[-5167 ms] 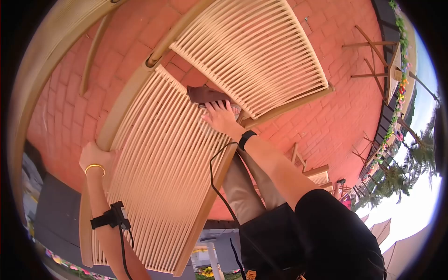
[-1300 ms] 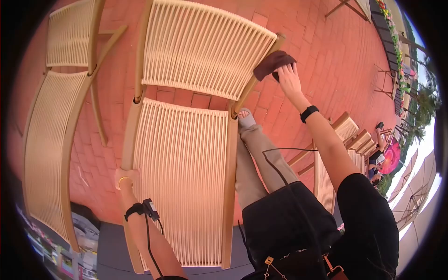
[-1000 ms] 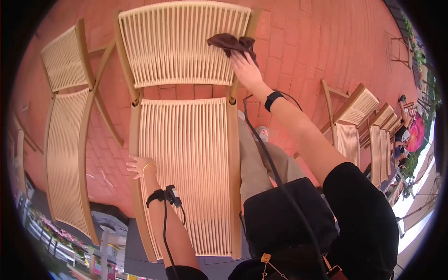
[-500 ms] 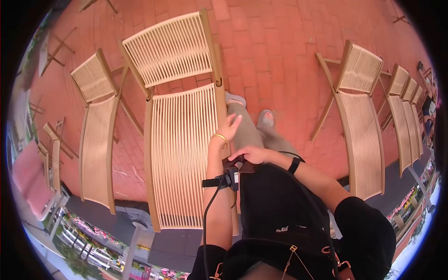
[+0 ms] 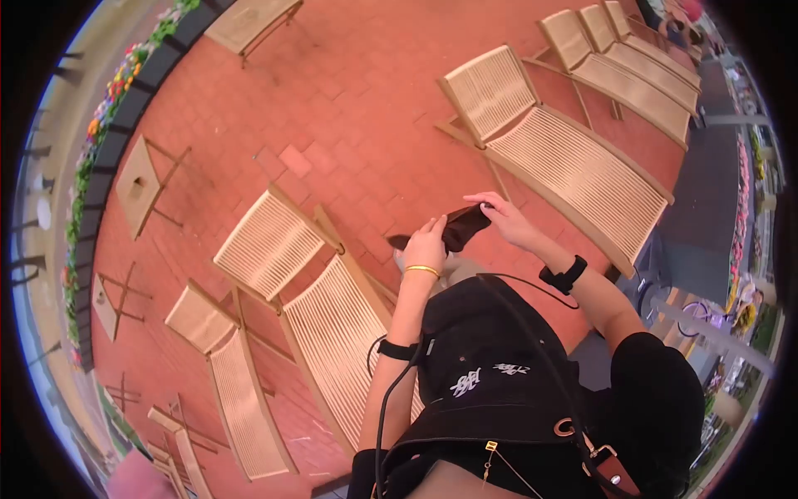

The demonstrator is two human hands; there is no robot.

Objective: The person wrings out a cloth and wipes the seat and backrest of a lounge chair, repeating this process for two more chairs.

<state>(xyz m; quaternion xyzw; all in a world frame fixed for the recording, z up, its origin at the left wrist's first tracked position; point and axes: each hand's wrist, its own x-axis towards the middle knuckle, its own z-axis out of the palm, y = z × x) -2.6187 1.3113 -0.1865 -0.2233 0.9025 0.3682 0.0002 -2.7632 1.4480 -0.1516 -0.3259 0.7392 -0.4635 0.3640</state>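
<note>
Between my hands in the head view is a dark brown, cloth-like piece (image 5: pixel 465 227), bunched and folded; I cannot make out exactly what it is. My left hand (image 5: pixel 426 247), with a gold bracelet at the wrist, closes round its left part, and a dark end sticks out on the far side. My right hand (image 5: pixel 509 223) pinches its right edge between thumb and fingers. Both hands are held in front of my black apron (image 5: pixel 490 341) with white lettering. A slatted lounge chair (image 5: pixel 332 324) stands close by on the left, below my left hand.
Another lounge chair (image 5: pixel 573 158) stands to the right, with several more behind it. Further left are another chair (image 5: pixel 241 382) and small folding tables (image 5: pixel 141 187). Red brick paving (image 5: pixel 332 125) lies underfoot. A flower-topped planter (image 5: pixel 125 108) runs along the far left. A black cable (image 5: pixel 391 416) hangs along my left arm.
My view has turned and the chairs now lie slantwise. My left hand, earlier spread and apart, has closed on the dark piece. Both hands have lifted it away from my apron.
</note>
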